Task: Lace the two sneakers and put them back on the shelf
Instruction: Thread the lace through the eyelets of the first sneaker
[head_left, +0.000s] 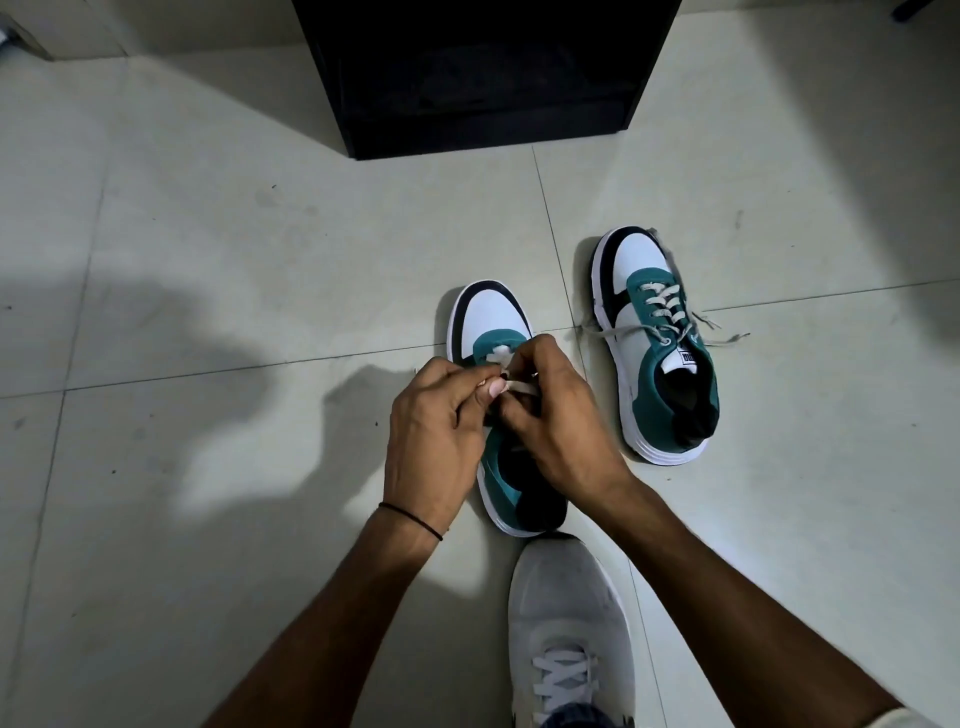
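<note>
Two teal, white and black sneakers stand on the tiled floor, toes pointing away from me. The left sneaker (491, 322) is under my hands, and both hands pinch its white lace (511, 385) over the eyelets. My left hand (434, 421) grips the lace from the left. My right hand (553, 410) holds it from the right and covers most of the tongue. The right sneaker (657, 343) sits apart to the right, its lace threaded through the eyelets with loose ends trailing on the floor. A black shelf unit (483, 78) stands ahead at the top.
My own foot in a grey sneaker (569, 629) rests on the floor just behind the left sneaker. Pale floor tiles (234, 286) spread to the left and right. A dark shadow falls across the floor at the left.
</note>
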